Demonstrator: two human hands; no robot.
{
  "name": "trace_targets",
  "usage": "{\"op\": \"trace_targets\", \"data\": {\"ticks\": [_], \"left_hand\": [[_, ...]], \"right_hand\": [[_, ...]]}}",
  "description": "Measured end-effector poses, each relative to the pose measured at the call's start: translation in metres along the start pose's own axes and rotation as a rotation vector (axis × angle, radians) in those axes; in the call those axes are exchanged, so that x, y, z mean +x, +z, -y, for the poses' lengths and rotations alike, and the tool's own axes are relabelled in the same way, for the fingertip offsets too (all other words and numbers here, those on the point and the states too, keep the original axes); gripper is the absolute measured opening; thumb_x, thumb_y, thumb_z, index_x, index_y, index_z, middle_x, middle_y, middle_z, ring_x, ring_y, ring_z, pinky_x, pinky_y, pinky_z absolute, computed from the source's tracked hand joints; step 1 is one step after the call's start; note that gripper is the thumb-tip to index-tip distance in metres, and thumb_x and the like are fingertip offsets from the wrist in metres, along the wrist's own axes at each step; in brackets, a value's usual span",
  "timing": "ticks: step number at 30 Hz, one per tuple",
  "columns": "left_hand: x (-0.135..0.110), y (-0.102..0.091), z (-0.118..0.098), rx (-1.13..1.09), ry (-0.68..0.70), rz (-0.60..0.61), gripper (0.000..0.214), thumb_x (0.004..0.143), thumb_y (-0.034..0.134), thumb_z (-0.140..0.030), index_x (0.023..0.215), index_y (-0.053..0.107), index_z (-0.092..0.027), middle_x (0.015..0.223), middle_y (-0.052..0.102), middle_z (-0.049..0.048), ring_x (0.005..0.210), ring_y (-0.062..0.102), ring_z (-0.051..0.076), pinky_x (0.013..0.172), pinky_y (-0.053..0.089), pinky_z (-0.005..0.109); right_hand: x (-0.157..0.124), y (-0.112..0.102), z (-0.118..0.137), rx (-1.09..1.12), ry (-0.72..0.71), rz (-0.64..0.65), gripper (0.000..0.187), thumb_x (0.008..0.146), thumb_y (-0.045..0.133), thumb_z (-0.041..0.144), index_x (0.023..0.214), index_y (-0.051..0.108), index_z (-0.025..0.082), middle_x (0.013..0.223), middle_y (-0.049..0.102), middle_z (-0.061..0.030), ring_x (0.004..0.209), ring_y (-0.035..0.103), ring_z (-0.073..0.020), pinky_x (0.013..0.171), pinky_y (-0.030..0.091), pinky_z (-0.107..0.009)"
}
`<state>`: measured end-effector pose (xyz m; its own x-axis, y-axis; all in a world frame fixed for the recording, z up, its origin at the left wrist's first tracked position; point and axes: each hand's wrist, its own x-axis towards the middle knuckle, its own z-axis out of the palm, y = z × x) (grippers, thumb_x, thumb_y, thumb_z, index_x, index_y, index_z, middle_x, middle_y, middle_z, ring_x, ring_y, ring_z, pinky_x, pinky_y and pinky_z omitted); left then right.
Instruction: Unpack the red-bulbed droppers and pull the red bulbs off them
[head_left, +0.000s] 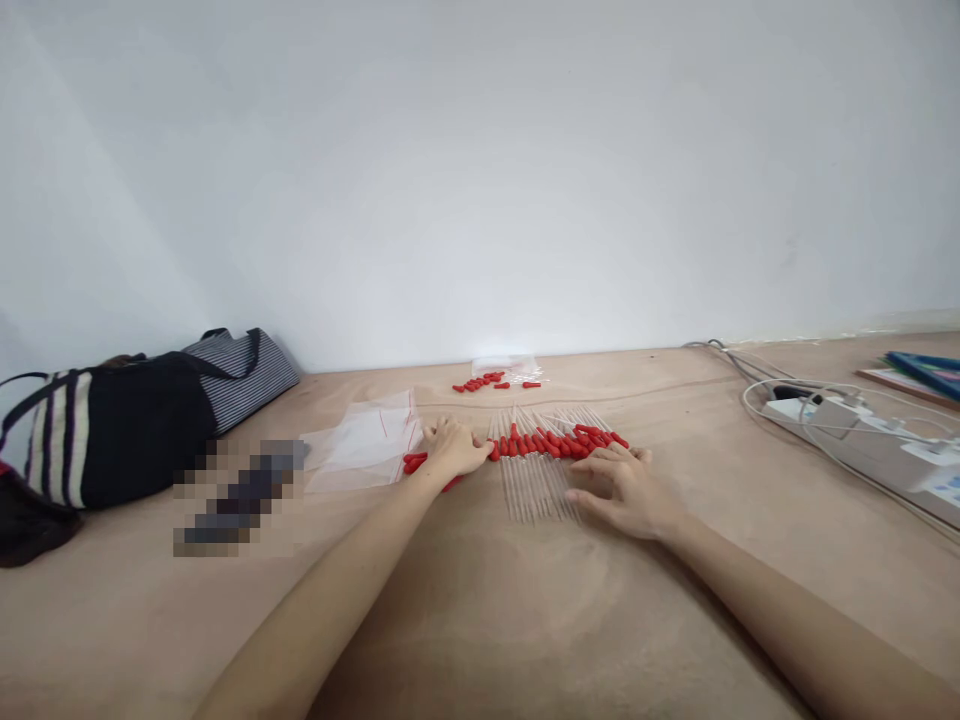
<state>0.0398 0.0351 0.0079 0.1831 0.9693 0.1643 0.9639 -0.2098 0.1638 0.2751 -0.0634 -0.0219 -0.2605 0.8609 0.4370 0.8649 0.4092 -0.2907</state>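
A row of red rubber bulbs (551, 443) and thin clear glass tubes (532, 488) lies side by side on the table, like droppers. My left hand (454, 447) is at the row's left end, its thumb reaching toward the nearest bulbs and its fingers apart. Partly beneath that hand, a few more red bulbs (414, 463) show. At the right end rests my right hand (622, 488), thumb and fingers spread, next to the bulbs and tubes. I see nothing gripped in either hand.
Clear plastic bags (367, 440) lie left of the row. Farther back are loose red bulbs (480, 381) beside another clear bag (504, 366). A dark bag (142, 430) stands at left. Right, there is a power strip (862, 440) with cables and a blue object (926, 372).
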Motion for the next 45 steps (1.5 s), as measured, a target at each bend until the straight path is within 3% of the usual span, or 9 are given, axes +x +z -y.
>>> {"op": "trace_targets", "data": {"ticks": [5, 13, 16, 22, 28, 35, 38, 41, 45], "left_hand": [[0.006, 0.004, -0.002, -0.011, -0.035, 0.029, 0.026, 0.069, 0.054, -0.039, 0.055, 0.066, -0.02, 0.086, 0.064, 0.0119, 0.102, 0.047, 0.036, 0.081, 0.034, 0.048], [-0.001, -0.006, 0.0, -0.05, -0.119, -0.057, 0.029, 0.071, 0.051, -0.037, 0.052, 0.062, -0.018, 0.093, 0.062, 0.0107, 0.101, 0.047, 0.034, 0.08, 0.035, 0.046], [-0.014, -0.014, 0.005, -0.084, -0.109, -0.148, 0.025, 0.073, 0.051, -0.034, 0.056, 0.062, -0.019, 0.101, 0.059, 0.0073, 0.104, 0.044, 0.03, 0.084, 0.033, 0.045], [-0.054, -0.013, 0.015, -0.169, 0.123, -0.35, 0.019, 0.07, 0.053, -0.022, 0.052, 0.057, -0.017, 0.09, 0.059, 0.0065, 0.094, 0.049, 0.026, 0.079, 0.034, 0.044], [-0.083, 0.003, 0.017, -0.214, 0.295, -0.367, 0.012, 0.067, 0.056, -0.019, 0.055, 0.058, -0.018, 0.09, 0.06, 0.0054, 0.09, 0.05, 0.024, 0.078, 0.033, 0.044], [-0.088, 0.003, 0.016, -0.217, 0.33, -0.373, 0.012, 0.068, 0.056, -0.019, 0.057, 0.058, -0.018, 0.092, 0.059, 0.0059, 0.091, 0.05, 0.025, 0.078, 0.034, 0.043], [-0.089, 0.0, 0.016, -0.198, 0.426, -0.396, 0.01, 0.069, 0.056, -0.02, 0.059, 0.058, -0.018, 0.094, 0.059, 0.0063, 0.093, 0.049, 0.025, 0.078, 0.033, 0.041], [-0.089, 0.002, 0.015, -0.142, 0.57, -0.421, 0.009, 0.07, 0.056, -0.02, 0.061, 0.057, -0.018, 0.097, 0.06, 0.0059, 0.094, 0.05, 0.024, 0.08, 0.031, 0.041], [-0.087, 0.007, 0.013, -0.07, 0.734, -0.499, 0.01, 0.073, 0.053, -0.019, 0.063, 0.056, -0.017, 0.097, 0.063, 0.0053, 0.093, 0.052, 0.022, 0.081, 0.03, 0.039]], "right_hand": [[0.0, -0.012, -0.008, -0.081, -0.164, 0.129, 0.058, 0.059, 0.056, 0.07, 0.096, 0.064, 0.027, 0.083, 0.062, -0.003, 0.079, 0.051, -0.0201, 0.069, 0.028, -0.033], [0.002, -0.009, -0.005, -0.076, -0.166, 0.16, 0.041, 0.073, 0.052, 0.058, 0.096, 0.065, 0.028, 0.077, 0.06, -0.0016, 0.076, 0.05, -0.0174, 0.071, 0.027, -0.034], [0.001, -0.008, -0.004, -0.11, -0.178, 0.137, 0.047, 0.07, 0.052, 0.062, 0.097, 0.065, 0.026, 0.078, 0.06, -0.0022, 0.076, 0.05, -0.0177, 0.071, 0.027, -0.034], [0.0, 0.0, 0.003, -0.176, -0.145, 0.06, 0.055, 0.066, 0.051, 0.068, 0.096, 0.065, 0.024, 0.078, 0.059, -0.0023, 0.075, 0.049, -0.017, 0.069, 0.025, -0.033], [0.002, 0.002, -0.001, -0.171, -0.176, 0.073, 0.043, 0.071, 0.052, 0.06, 0.089, 0.065, 0.023, 0.077, 0.059, -0.0018, 0.075, 0.048, -0.0162, 0.07, 0.024, -0.033], [0.003, -0.003, -0.006, -0.113, -0.195, 0.09, 0.042, 0.073, 0.051, 0.06, 0.09, 0.064, 0.024, 0.077, 0.059, -0.0022, 0.076, 0.049, -0.0175, 0.072, 0.025, -0.035], [0.002, 0.0, -0.003, -0.074, -0.181, -0.029, 0.037, 0.075, 0.051, 0.056, 0.081, 0.064, 0.022, 0.075, 0.06, -0.0022, 0.074, 0.05, -0.0165, 0.072, 0.025, -0.033], [0.001, 0.005, 0.006, -0.082, -0.169, -0.283, 0.029, 0.08, 0.051, 0.046, 0.075, 0.061, 0.019, 0.075, 0.061, -0.0026, 0.074, 0.05, -0.0153, 0.074, 0.025, -0.033], [0.003, 0.016, 0.024, -0.159, -0.308, -0.486, 0.022, 0.079, 0.055, 0.041, 0.089, 0.062, 0.023, 0.092, 0.063, -0.0031, 0.086, 0.051, -0.0165, 0.085, 0.021, -0.036]]}}
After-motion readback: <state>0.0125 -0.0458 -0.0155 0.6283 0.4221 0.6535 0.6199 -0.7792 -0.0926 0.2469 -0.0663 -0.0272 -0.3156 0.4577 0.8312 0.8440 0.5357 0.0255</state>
